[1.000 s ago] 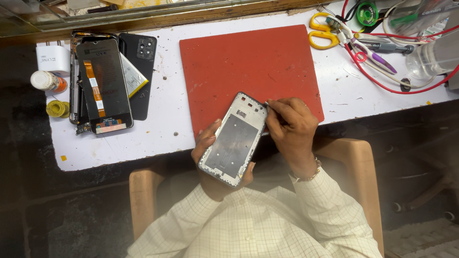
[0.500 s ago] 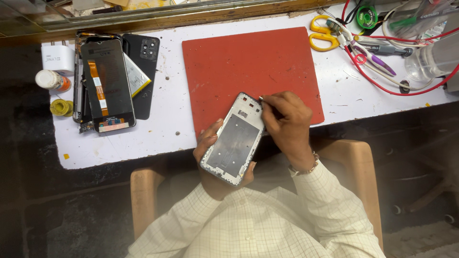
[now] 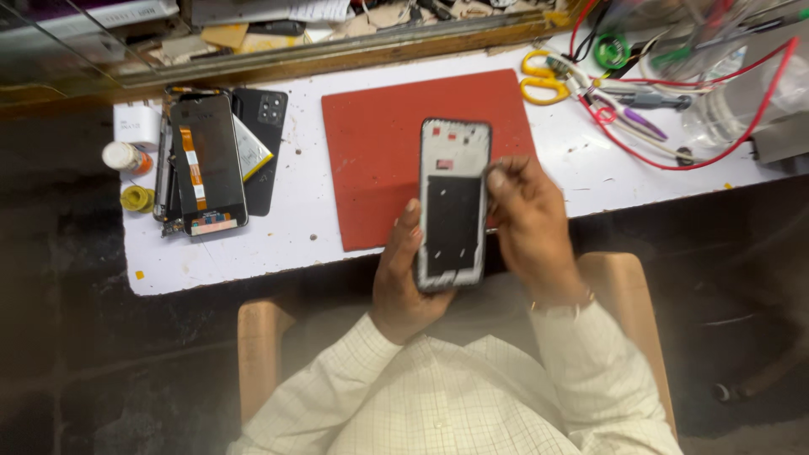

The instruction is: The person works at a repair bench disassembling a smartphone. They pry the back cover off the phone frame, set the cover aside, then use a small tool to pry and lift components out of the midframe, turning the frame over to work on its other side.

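From the left I see a small bottle (image 3: 125, 157) and a roll of tape (image 3: 136, 199), then a pile of phone parts (image 3: 208, 165) on the white table (image 3: 278, 244), well apart from my work. My left hand (image 3: 403, 282) cradles the phone frame (image 3: 453, 205) from below, fingers wrapped along its left edge, holding it upright over the red mat (image 3: 379, 143). My right hand (image 3: 529, 227) pinches the frame's right edge near the top; whether a tool sits between those fingertips I cannot tell. I judge the step goes best with the frame kept steady over the mat, so anything loosened lands there. Scissors (image 3: 543, 76) and red wires (image 3: 674, 143) lie far right.
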